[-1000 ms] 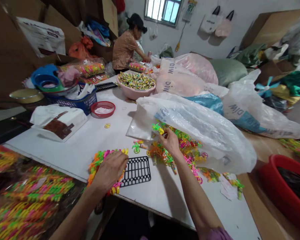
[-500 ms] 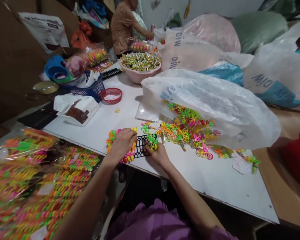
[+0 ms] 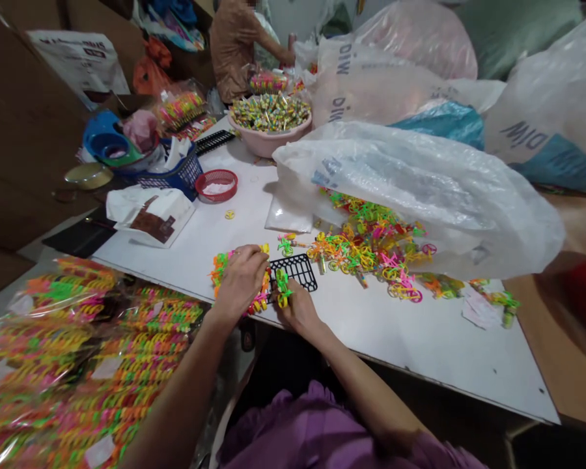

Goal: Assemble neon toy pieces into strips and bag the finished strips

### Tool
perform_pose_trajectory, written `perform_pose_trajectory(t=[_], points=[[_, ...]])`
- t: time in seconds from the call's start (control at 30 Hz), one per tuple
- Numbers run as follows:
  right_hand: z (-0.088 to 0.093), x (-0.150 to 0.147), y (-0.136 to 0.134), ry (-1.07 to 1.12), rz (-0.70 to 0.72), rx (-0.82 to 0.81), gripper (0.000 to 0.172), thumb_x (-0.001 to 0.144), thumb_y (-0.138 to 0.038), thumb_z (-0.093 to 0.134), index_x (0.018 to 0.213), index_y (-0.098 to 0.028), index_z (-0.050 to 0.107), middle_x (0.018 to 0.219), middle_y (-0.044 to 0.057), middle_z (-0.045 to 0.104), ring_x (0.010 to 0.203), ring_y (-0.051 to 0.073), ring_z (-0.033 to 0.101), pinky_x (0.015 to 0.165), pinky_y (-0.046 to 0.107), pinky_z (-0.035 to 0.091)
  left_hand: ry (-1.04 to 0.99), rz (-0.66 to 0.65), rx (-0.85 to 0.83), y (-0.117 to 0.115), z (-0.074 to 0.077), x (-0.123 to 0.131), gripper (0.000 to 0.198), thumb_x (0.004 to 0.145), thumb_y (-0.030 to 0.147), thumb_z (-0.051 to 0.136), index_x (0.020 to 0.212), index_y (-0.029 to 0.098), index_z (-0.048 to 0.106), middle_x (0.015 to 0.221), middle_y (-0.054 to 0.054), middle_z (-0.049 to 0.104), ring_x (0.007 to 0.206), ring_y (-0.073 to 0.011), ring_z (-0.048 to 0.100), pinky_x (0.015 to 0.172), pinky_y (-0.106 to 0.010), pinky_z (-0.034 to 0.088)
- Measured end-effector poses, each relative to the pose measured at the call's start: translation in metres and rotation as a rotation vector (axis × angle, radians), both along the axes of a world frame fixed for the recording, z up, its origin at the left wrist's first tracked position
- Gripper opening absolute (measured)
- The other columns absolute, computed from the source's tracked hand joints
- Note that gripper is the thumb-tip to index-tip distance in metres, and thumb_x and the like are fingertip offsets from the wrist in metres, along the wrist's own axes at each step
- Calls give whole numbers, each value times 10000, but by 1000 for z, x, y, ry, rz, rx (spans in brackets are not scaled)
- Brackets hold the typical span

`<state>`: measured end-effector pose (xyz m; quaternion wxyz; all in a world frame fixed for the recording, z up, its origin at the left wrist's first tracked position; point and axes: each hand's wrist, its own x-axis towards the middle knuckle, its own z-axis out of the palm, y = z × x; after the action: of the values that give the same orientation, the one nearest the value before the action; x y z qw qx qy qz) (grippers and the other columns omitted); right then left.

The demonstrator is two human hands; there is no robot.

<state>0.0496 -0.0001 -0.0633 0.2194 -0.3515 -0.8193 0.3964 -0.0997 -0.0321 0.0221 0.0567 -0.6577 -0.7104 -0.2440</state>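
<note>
A black plastic grid tray lies near the front edge of the white table. Its left part is filled with small colourful toy bicycles. My left hand rests closed over those packed toys at the tray's left end. My right hand pinches a green and yellow toy bicycle against the tray's front edge. A loose heap of toy bicycles spills from a large clear plastic bag to the right.
A pink basin of wrapped sweets stands at the back, with a seated person behind it. A red basket, a blue basket and a white box sit left. Packed toy bags fill the lower left.
My right hand left the heap by the bag, carrying a green toy bicycle to the tray's front edge. My left hand stayed on the packed toys. The view tilted down.
</note>
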Motion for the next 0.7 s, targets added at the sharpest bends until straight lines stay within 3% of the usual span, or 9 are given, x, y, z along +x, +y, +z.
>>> perform_pose_trajectory(t=[0.1,0.23,0.5,0.63,0.7], points=[[5,3,0,-88,46,79,167,742,-114,463,891,-163,518,863,58,542,770,166,516,663,252,399,-3,-28,65,-24,3,10,168,867,234,478,957,160,599,932,-62,624,923,-192,554,857,-331,432],[12,1,3,-190,112,139,163,763,-121,447,914,-154,499,873,69,532,755,168,503,643,252,386,-26,-84,22,-47,-7,29,227,864,295,502,1019,152,582,939,-67,634,911,-194,567,818,-325,455],[24,2,6,-306,223,175,141,825,-165,423,915,-131,526,870,76,567,699,148,514,610,240,369,174,-169,61,-42,-19,38,245,905,139,372,897,161,616,826,-31,656,797,-168,587,759,-314,444],[39,15,38,-277,390,117,131,846,-204,457,882,-154,573,845,45,603,748,133,544,644,211,381,128,-133,56,-53,-22,41,195,896,159,409,917,163,603,822,-32,647,784,-161,579,760,-303,452],[48,11,67,-336,283,189,173,863,-197,441,934,-155,594,898,61,621,832,151,562,715,226,392,104,-133,69,-58,-23,42,190,896,162,413,961,164,592,857,-36,650,810,-161,580,778,-301,456]])
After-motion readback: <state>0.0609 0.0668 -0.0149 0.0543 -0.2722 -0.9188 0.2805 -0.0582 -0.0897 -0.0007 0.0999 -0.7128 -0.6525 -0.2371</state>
